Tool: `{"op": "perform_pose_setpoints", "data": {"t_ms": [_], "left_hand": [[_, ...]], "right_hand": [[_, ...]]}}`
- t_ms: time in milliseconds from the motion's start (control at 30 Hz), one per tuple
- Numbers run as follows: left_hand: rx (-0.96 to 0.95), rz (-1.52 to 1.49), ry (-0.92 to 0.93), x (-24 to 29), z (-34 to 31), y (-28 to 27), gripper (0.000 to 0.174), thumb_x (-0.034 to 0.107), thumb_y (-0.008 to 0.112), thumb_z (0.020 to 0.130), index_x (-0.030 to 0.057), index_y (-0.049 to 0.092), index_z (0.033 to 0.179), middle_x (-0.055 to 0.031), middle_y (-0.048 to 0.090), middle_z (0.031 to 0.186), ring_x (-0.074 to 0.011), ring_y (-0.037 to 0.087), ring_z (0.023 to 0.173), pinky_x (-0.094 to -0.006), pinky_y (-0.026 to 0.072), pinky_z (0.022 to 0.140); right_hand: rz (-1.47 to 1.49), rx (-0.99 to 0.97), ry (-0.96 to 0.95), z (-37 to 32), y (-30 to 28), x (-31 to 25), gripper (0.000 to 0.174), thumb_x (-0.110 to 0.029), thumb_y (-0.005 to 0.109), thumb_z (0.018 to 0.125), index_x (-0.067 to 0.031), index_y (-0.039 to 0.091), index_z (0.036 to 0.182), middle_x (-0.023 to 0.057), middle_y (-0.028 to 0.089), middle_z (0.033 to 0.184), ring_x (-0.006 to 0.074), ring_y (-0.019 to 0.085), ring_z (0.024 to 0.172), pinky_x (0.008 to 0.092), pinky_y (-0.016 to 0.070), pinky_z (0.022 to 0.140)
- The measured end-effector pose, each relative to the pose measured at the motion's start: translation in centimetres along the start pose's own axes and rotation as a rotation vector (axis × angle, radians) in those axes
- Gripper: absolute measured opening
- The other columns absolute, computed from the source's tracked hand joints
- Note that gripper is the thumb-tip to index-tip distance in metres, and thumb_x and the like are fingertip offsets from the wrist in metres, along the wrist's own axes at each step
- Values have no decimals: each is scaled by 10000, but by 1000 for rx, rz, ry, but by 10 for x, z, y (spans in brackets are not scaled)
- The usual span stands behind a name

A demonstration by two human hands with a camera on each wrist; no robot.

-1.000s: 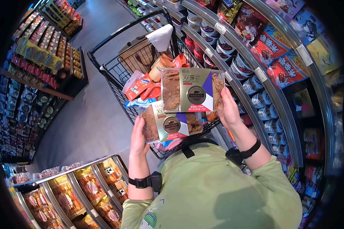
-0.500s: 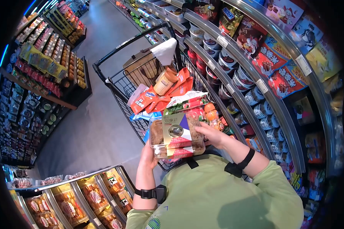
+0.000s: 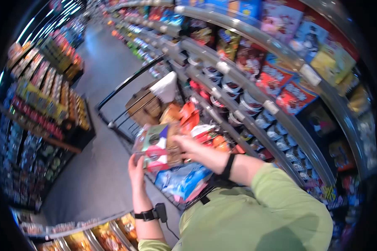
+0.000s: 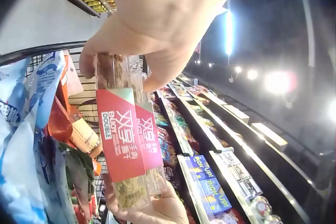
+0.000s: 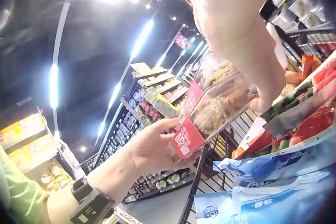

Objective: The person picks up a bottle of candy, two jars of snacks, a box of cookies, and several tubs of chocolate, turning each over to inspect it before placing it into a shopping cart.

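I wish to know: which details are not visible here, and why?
Head view: fine print on the clear boxes, lost to blur.
Head view: figures on the shelf tags, blurred and small.
Left wrist view: blue packaging, cut off by the left edge.
Right wrist view: part of the boxes, behind the right hand.

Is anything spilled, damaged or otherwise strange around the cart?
Nothing stands out: no spill or damage shows. The left hand and right hand hold two clear boxes over the cart, though blur hides fine detail.

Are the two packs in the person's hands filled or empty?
Filled: both packs show brown food through clear plastic; how full, cannot tell.
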State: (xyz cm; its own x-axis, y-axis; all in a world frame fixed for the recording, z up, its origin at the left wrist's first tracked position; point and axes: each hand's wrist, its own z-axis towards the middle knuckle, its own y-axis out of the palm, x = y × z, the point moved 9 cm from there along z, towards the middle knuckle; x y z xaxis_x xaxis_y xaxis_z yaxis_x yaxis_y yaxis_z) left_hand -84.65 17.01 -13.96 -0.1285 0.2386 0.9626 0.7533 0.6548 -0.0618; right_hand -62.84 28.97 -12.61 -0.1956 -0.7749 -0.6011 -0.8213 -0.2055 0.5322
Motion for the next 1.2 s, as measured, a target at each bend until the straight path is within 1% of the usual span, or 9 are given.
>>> {"op": "perform_pose_setpoints", "data": {"t_ms": [167, 267, 467, 600, 700, 767, 867, 967, 1200], "left_hand": [[162, 1, 329, 34, 23, -10, 505, 135, 609, 903, -4, 422, 1351, -166, 484, 1332, -246, 479, 1206, -341, 370, 1016], [106, -92, 288, 3, 28, -15, 464, 116, 595, 907, -10, 448, 1329, -156, 471, 1352, -254, 449, 1241, -360, 347, 1038], [134, 749, 611, -23, -26, -9, 546, 66, 596, 832, 0, 438, 1350, -231, 411, 1395, -354, 387, 1307, -419, 283, 1089], [77, 821, 438, -72, -66, -9, 650, 92, 563, 851, -59, 282, 1418, -306, 339, 1421, -410, 320, 1344, -428, 245, 1109], [-56, 608, 267, -92, -68, -1, 611, 127, 496, 906, -106, 243, 1411, -335, 319, 1420, -435, 313, 1337, -420, 245, 1109], [-70, 514, 127, -102, -61, -2, 574, 143, 458, 933, -128, 251, 1395, -343, 322, 1413, -445, 326, 1323, -416, 253, 1104], [-37, 568, 138, -102, -45, -3, 516, 162, 401, 967, -131, 281, 1375, -355, 370, 1370, -450, 389, 1273, -412, 298, 1077], [-26, 598, 164, -104, -28, -9, 504, 175, 412, 968, -141, 312, 1347, -360, 415, 1326, -455, 435, 1225, -427, 333, 1048], [74, 729, 205, -94, 35, -33, 518, 239, 416, 966, -150, 380, 1307, -356, 470, 1275, -452, 465, 1193, -424, 348, 1032]], "right_hand": [[118, 250, -200, 55, -11, 28, 733, -272, 705, 791, -176, 226, 1338, 101, 354, 1357, 321, 469, 1187, 580, 494, 835], [-91, 172, -110, 57, -7, 39, 857, -289, 674, 811, -201, 96, 1438, 99, 311, 1411, 337, 459, 1217, 558, 525, 814], [-723, -107, -2, 49, -13, 38, 369, -219, 591, 863, -21, 581, 1174, 97, 652, 1029, 217, 627, 996, 388, 536, 783], [-863, -28, -669, -18, -56, -16, 286, -174, 543, 890, -30, 613, 1126, 114, 670, 971, 211, 640, 870, 368, 511, 793], [-1335, 315, -1079, -84, -109, -60, 275, -144, 545, 842, -44, 603, 1092, 139, 605, 1117, 316, 540, 1087, 424, 424, 949], [-1676, 649, -956, -97, -154, -62, 518, -312, 550, 881, -49, 434, 1312, 176, 490, 1286, 379, 486, 1165, 470, 399, 976], [-1587, 788, -673, -80, -208, -43, 594, -384, 494, 926, -50, 322, 1386, 224, 441, 1335, 410, 452, 1212, 502, 373, 998], [-1362, 466, -261, -47, -218, -27, 592, -421, 412, 970, -55, 267, 1412, 267, 378, 1392, 449, 392, 1268, 511, 357, 1030], [-1256, 384, -340, -2, -198, -25, 519, -435, 431, 947, -106, 331, 1336, 271, 520, 1251, 444, 526, 1136, 530, 433, 916]]}}
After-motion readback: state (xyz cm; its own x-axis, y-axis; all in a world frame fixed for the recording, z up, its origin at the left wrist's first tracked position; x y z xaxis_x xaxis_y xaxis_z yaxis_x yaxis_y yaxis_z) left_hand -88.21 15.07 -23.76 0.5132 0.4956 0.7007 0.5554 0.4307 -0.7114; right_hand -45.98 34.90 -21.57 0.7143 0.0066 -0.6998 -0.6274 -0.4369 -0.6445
